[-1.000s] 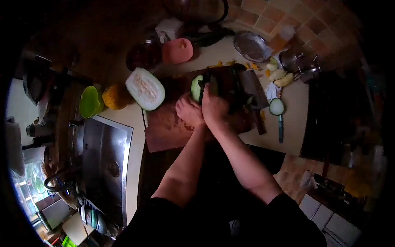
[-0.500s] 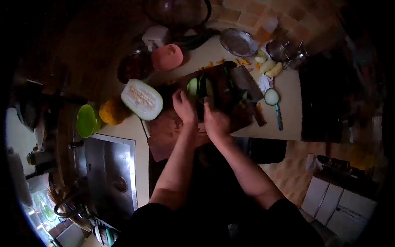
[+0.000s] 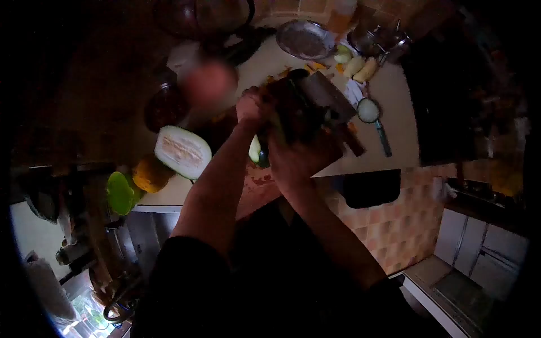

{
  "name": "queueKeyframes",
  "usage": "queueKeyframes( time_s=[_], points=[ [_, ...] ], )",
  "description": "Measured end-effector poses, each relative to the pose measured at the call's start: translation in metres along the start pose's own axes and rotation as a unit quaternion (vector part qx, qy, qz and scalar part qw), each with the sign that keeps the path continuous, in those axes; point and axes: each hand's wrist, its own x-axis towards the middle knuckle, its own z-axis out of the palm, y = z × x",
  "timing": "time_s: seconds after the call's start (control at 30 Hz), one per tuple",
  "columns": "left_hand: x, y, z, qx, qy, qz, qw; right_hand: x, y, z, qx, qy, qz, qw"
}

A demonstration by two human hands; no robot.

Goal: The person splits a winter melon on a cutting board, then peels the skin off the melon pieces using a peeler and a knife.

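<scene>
My left hand (image 3: 253, 108) is over the far left part of the wooden cutting board (image 3: 256, 188), its fingers curled; what they hold, if anything, is too dark to make out. Nearer to me, my right hand (image 3: 290, 166) is low over the board, its fingers blurred and partly hidden. A greenish strip shows between the two hands. Beside the right hand lies a pale green cut vegetable piece (image 3: 255, 149) with dark green skin. A broad cleaver (image 3: 328, 97) rests on the board's right side, near dark green pieces.
A halved winter melon (image 3: 183, 152), an orange round gourd (image 3: 152, 173) and a green bowl (image 3: 119, 192) stand at left. Behind are a blurred pink container (image 3: 208, 84) and a metal plate (image 3: 305, 39). Peeled pale vegetables (image 3: 360, 69) and a blue-handled peeler-like tool (image 3: 383, 139) lie right.
My left hand has moved up and away from me, off the green pieces. My right hand has shifted down over the board. The view has tilted, and the sink is now mostly hidden.
</scene>
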Motion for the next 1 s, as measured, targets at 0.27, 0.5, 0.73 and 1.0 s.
queueKeyframes(
  time_s=[0.27, 0.5, 0.73, 1.0],
  points=[
    [0.001, 0.007, -0.012, 0.017, 0.016, 0.017, 1.0, -0.06, -0.008, 0.007, 0.086, -0.105, 0.072, 0.988],
    [-0.008, 0.0, -0.009, 0.026, 0.052, 0.057, 0.997, -0.135, 0.011, 0.018, 0.115, 0.025, 0.046, 0.992],
    [-0.014, 0.019, -0.019, 0.046, 0.165, 0.041, 0.984, -0.056, 0.042, 0.022, 0.446, 0.091, 0.228, 0.861],
    [-0.007, 0.062, -0.043, -0.355, 0.008, -0.128, 0.926, -0.009, 0.07, 0.049, 0.648, -0.133, 0.338, 0.67]
  ],
)
